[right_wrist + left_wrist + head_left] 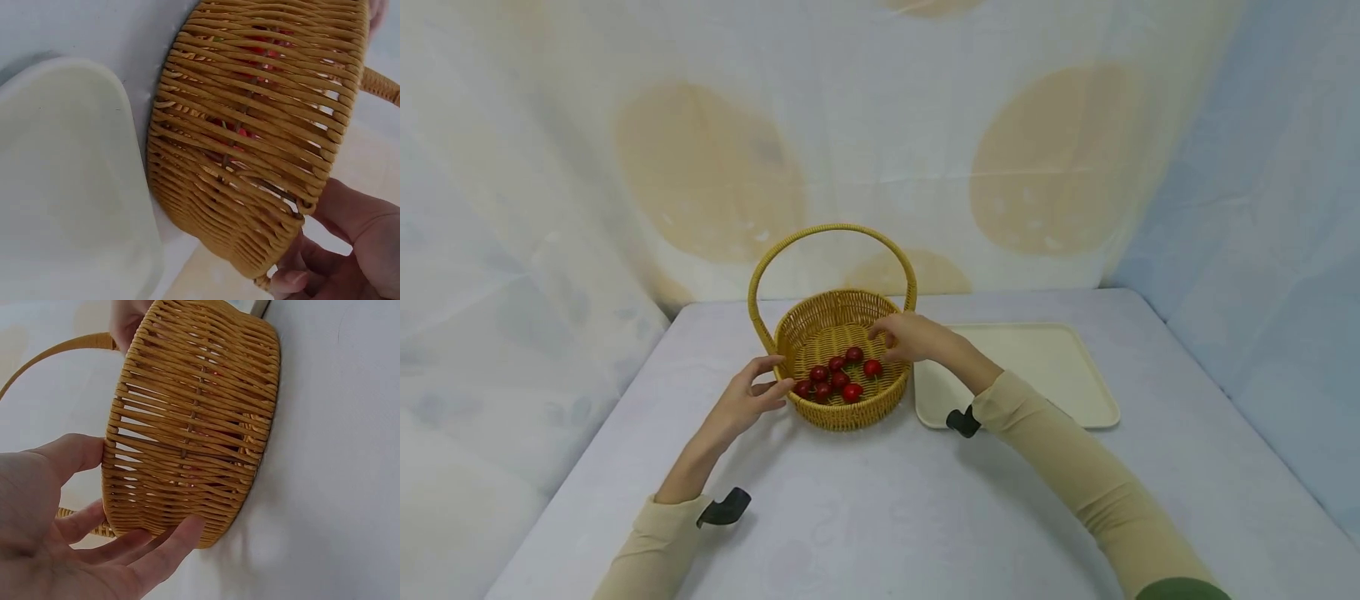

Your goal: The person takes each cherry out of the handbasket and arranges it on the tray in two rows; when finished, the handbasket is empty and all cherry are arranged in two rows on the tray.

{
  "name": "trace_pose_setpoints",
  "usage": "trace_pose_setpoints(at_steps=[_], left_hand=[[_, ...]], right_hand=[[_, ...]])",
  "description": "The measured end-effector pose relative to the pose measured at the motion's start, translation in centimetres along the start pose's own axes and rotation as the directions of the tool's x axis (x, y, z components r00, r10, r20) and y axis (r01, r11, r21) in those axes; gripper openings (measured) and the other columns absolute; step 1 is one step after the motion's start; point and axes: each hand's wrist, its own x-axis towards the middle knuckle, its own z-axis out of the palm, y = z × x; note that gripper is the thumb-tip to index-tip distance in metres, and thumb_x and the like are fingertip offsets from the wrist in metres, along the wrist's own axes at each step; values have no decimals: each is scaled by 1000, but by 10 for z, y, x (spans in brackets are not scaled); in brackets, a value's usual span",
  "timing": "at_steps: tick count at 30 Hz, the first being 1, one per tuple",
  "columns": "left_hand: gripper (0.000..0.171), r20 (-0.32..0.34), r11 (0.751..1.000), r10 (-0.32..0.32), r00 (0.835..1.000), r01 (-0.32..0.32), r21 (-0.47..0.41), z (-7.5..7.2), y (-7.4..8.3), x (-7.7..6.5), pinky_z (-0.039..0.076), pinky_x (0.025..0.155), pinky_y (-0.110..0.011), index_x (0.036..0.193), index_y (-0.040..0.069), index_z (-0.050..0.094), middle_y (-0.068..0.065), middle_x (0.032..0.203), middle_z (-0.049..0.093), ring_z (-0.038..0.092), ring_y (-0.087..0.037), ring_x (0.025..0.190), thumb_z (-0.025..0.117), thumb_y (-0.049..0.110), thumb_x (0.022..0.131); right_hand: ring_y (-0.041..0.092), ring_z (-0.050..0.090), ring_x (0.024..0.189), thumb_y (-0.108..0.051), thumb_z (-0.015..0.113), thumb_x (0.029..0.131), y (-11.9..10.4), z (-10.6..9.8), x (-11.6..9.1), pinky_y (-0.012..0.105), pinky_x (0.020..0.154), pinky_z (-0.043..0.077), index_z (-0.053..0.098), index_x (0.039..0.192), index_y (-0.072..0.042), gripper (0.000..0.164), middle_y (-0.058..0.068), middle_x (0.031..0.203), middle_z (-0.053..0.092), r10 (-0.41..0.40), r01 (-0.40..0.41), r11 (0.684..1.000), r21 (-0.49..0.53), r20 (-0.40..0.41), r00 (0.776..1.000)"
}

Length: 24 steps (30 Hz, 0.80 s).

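Note:
A yellow-brown wicker basket [842,415] with a tall arched handle [833,227] stands on the table, with several dark red cherries [839,380] in its front half. At its left side is my left hand [751,400], holding the rim near the foot of the handle. In the left wrist view, that thumb [81,455] meets the rim and the fingers bend against the wall. My right hand [917,337] reaches over the right rim, its loosely bent fingers inside, above a cherry [872,367]. No cherry shows between them. In the right wrist view, the weave partly hides this hand [350,244].
A cream rectangular tray [1037,367] lies just right of the basket, partly under my right forearm. White cloth covers the table [865,508]. Patterned curtains [880,133] hang behind and at both sides. Each wrist carries a small black mount [726,507].

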Motion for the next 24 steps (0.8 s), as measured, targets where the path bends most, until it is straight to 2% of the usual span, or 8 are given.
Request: trace_pose_setpoints(at_steps=[6,10,13,16,20,24], left_hand=[[70,-3,1000,-10,1000,10,-7,1,-1,1,55,96,-49,148,5,32,-22,155,28,50,-42,132,65,37,95],[69,-4,1000,-16,1000,16,6,1,-2,0,56,95,-46,148,6,32,-22,155,28,51,-42,131,64,37,95],[69,1,1000,-14,1000,14,10,1,-3,0,57,94,-45,148,6,32,-22,156,27,50,-43,131,63,37,95],[69,4,1000,-7,1000,7,6,0,-3,0,57,94,-45,148,5,32,-22,156,27,50,-43,131,63,36,96],[67,-1,1000,-2,1000,2,27,-1,-2,0,56,96,-46,148,6,33,-23,156,27,50,-44,131,63,36,96],[65,-10,998,-1,1000,1,70,-2,-2,0,55,99,-46,147,7,35,-22,156,28,49,-44,132,62,37,97]], right_hand=[[15,62,80,-11,68,92,-5,6,13,23,67,52,61,127,-6,36,8,94,69,-28,27,999,38,19,999],[15,60,80,-12,69,92,-9,10,22,23,66,51,61,128,-8,37,8,95,68,-21,20,1000,9,88,996],[18,60,87,-12,69,92,-10,13,26,26,70,51,60,129,-10,38,11,107,67,12,-10,1000,-11,167,986],[20,61,95,-11,70,91,-10,15,28,30,77,53,60,129,-13,39,12,116,65,48,-42,999,-31,213,976],[20,59,101,-11,70,91,-10,18,32,33,85,53,61,127,-15,37,9,119,64,80,-64,995,-74,226,971],[21,54,101,-11,70,91,-11,20,36,34,86,50,64,124,-16,34,7,125,61,93,-74,993,-88,235,968]])
